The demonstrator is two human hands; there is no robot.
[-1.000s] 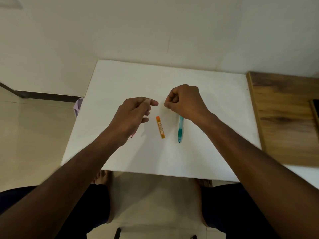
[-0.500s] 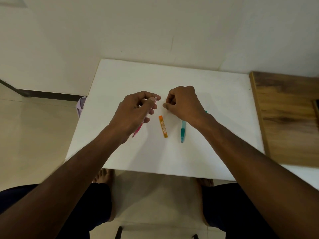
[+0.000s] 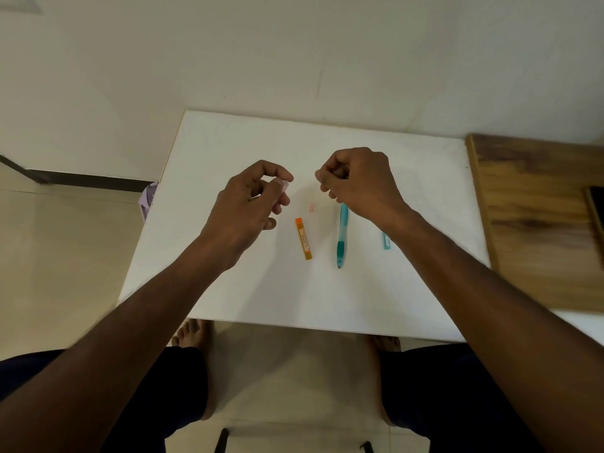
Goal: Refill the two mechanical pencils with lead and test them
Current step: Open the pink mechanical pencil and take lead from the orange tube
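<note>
My left hand (image 3: 251, 207) grips the pink pencil (image 3: 285, 186), top end exposed. My right hand (image 3: 356, 181) is pinched shut; on what, I cannot tell. The orange lead case (image 3: 303, 238) and teal pencil (image 3: 342, 235) lie near. Probably opening the pink one; next, fetch lead.

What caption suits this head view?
Left hand holds a pink pencil; orange lead case and teal pencil lie on white table.

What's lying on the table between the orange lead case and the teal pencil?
Nothing: in the head view the white table is bare between the orange lead case and the teal pencil.
</note>
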